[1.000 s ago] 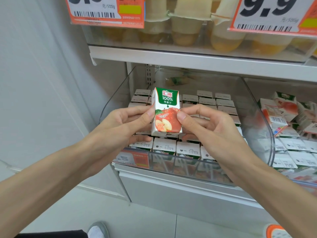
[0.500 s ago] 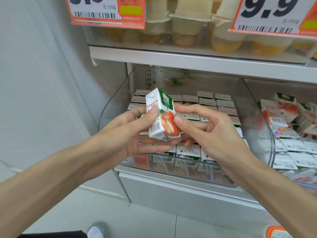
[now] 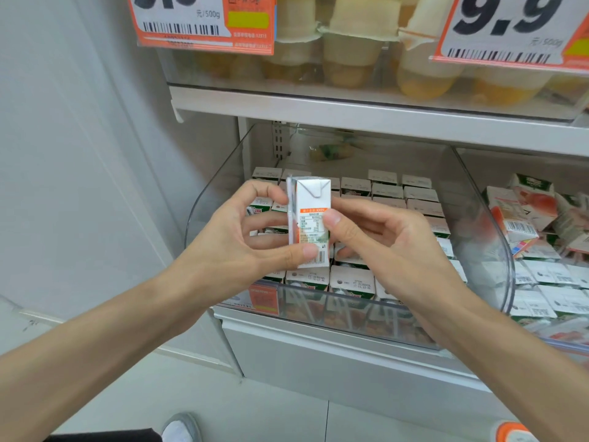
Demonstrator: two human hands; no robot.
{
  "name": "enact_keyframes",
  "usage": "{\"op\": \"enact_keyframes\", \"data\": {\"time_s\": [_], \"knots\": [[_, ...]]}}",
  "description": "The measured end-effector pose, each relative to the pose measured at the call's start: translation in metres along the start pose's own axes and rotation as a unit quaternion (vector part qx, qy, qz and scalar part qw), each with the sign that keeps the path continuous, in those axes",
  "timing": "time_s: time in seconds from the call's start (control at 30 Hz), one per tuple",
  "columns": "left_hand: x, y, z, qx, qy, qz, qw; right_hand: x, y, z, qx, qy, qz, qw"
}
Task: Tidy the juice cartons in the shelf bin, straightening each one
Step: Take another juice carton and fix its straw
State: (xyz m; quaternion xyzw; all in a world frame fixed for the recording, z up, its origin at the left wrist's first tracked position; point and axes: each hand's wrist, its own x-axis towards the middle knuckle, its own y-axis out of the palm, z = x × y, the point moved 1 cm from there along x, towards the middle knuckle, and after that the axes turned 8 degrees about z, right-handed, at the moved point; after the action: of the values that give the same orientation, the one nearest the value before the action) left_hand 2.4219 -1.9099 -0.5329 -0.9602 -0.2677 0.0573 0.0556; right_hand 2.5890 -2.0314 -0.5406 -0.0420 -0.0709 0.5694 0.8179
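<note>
The juice carton [image 3: 310, 224] has been turned since a second ago, so its narrow barcode side faces out instead of the apple front. The left hand [image 3: 231, 244] pinches it low by the barcode and the right hand [image 3: 390, 250] pinches its right edge. It is upright above the rows of cartons [image 3: 352, 282] in the shelf bin [image 3: 492, 240].

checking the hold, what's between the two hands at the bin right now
One juice carton, upright with its printed label side to the camera, gripped by the left hand and the right hand, by the shelf bin. The head view shows it.
</note>
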Motion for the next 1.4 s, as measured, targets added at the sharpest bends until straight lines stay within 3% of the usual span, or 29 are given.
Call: {"op": "enact_keyframes", "data": {"time_s": [0.17,0.5,0.73,1.0,1.4], "knots": [[0.001,0.0,-0.001,-0.029,0.0,-0.006,1.0,0.001,0.0,-0.003,0.018,-0.009,-0.03,0.999],[0.005,-0.002,0.002,0.008,-0.009,0.006,1.0,-0.002,-0.001,0.0,0.007,-0.002,-0.01,1.0],[0.005,-0.002,0.003,-0.017,-0.014,0.045,0.999,-0.003,-0.002,0.0,0.033,0.016,-0.028,0.999],[0.005,-0.009,0.006,-0.046,-0.009,0.014,0.999,-0.004,-0.005,-0.001,0.054,0.043,-0.018,0.997],[0.006,-0.01,0.001,0.007,-0.004,-0.011,1.0,-0.002,-0.001,0.0,0.03,0.061,-0.005,0.998]]}}
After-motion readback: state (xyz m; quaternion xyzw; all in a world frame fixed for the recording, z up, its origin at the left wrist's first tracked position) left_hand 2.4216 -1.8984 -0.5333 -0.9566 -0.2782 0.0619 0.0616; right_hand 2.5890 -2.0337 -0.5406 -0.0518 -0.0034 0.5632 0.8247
